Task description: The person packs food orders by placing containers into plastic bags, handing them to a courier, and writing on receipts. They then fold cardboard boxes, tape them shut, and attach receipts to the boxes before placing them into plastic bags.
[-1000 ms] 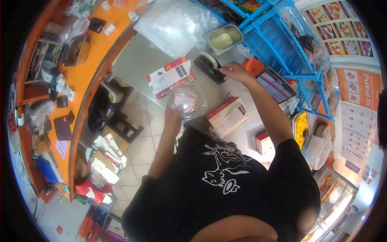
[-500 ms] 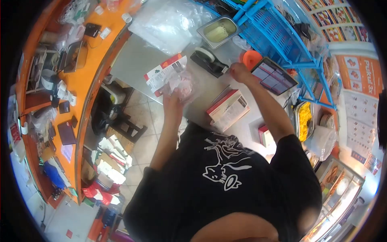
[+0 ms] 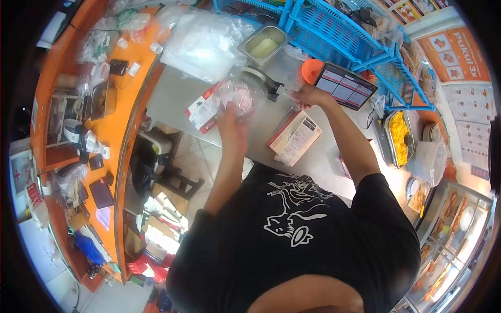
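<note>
My left hand (image 3: 230, 119) is closed on a clear plastic package (image 3: 241, 94) with something pink and white inside; whether it is a bag or a tub I cannot make out. The package overlaps a red and white carton (image 3: 202, 112) lying on the counter. To its right stands a black tape dispenser (image 3: 272, 89), partly covered by the package. My right hand (image 3: 311, 97) has its fingers pinched at the dispenser's cutting end, on a short pale strip of tape (image 3: 286, 93). A second red and white box (image 3: 296, 139), with a printed label on top, lies below my right hand.
A tablet (image 3: 345, 86) and an orange bowl (image 3: 311, 71) are close beyond my right hand. Blue plastic racks (image 3: 339, 31), a metal pan (image 3: 264, 44) and a stack of clear bags (image 3: 201, 44) line the back. A tray of yellow food (image 3: 399, 138) stands at right.
My left hand has lifted the plastic package up and right, nearer the dispenser. My right hand has shifted slightly, with a tape strip now visible at its fingers. The head view has turned a little.
</note>
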